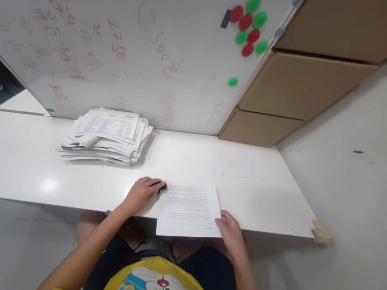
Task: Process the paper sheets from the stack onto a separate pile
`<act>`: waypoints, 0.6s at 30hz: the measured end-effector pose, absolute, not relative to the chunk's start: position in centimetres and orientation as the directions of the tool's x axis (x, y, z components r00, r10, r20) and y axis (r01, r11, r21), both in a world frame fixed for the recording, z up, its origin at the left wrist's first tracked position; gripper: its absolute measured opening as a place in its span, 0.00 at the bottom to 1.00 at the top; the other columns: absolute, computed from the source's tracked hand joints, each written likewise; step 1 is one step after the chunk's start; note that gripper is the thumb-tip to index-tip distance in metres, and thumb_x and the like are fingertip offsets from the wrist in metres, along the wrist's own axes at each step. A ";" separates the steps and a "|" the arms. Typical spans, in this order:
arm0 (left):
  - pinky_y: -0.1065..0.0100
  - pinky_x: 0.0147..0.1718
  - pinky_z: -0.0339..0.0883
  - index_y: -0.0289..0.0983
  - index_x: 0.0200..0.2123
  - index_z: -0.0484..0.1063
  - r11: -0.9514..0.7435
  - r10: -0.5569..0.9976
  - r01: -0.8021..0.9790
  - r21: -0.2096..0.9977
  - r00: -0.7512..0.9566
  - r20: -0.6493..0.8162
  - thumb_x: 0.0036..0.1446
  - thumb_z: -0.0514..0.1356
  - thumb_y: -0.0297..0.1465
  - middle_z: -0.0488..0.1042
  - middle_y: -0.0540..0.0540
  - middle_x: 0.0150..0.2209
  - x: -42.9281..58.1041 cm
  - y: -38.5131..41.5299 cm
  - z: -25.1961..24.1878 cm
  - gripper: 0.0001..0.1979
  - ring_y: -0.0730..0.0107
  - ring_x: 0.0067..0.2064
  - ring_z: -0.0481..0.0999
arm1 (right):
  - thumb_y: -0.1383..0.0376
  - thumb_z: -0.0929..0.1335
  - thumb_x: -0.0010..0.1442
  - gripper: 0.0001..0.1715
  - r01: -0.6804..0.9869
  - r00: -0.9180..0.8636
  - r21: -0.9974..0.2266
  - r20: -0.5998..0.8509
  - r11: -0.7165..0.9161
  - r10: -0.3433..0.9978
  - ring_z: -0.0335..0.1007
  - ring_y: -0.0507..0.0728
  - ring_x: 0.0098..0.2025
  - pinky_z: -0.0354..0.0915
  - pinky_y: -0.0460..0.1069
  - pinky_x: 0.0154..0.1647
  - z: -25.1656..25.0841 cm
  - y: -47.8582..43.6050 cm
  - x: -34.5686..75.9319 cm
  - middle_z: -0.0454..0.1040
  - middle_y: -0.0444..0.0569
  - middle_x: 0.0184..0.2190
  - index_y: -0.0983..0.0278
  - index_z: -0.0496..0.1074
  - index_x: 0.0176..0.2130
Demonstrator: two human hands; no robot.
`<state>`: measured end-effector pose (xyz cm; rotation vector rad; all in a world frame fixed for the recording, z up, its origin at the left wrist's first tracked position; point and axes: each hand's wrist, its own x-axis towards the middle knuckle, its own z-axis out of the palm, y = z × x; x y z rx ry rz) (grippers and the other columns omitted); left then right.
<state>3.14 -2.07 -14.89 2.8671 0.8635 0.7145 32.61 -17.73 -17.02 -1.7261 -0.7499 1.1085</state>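
A printed sheet of paper [188,211] lies at the table's front edge, its near end hanging over the edge. My right hand [232,233] pinches the sheet's right side between thumb and fingers. At the sheet's far left corner, my left hand [142,195] is closed around a small black stapler-like tool [163,187]. Only the tool's tip shows past the fingers, so its exact kind is hard to make out. Whether the tip touches the paper, I cannot tell.
A thick, uneven stack of papers [106,135] stands at the back left of the white table [184,156]. Behind rises a whiteboard [186,99] with red writing and round magnets [253,4]. Cardboard boxes [266,127] stand at the back right, beside a wall [358,182].
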 end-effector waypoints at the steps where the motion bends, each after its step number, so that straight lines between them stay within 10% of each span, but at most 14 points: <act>1: 0.60 0.42 0.69 0.41 0.59 0.66 -0.848 0.523 0.497 0.183 0.734 0.433 0.63 0.51 0.24 0.75 0.42 0.52 2.9 -2.1 -15.0 0.22 0.62 0.46 0.74 | 0.60 0.66 0.48 0.15 0.009 0.408 -0.925 -0.342 -0.379 0.846 0.74 0.61 0.33 0.66 0.51 0.33 -17.0 -17.8 32.5 0.79 0.48 0.31 0.62 0.73 0.36; 8: 0.56 0.50 0.67 0.42 0.62 0.61 -0.865 0.489 0.473 0.165 0.725 0.486 0.62 0.51 0.22 0.69 0.40 0.58 2.7 -2.8 -15.3 0.25 0.58 0.58 0.69 | 0.56 0.67 0.49 0.17 -0.011 0.435 -0.946 -0.295 -0.323 0.851 0.74 0.61 0.35 0.67 0.52 0.36 -15.6 -18.8 32.7 0.79 0.50 0.32 0.62 0.72 0.37; 18: 0.51 0.54 0.64 0.40 0.56 0.66 -0.846 0.515 0.489 0.211 0.648 0.562 0.60 0.52 0.20 0.72 0.40 0.54 2.7 -2.4 -14.8 0.22 0.54 0.61 0.63 | 0.61 0.63 0.44 0.16 0.365 0.747 -0.858 0.039 -0.360 0.664 0.68 0.56 0.29 0.63 0.48 0.29 -16.1 -8.6 50.9 0.73 0.47 0.26 0.64 0.71 0.34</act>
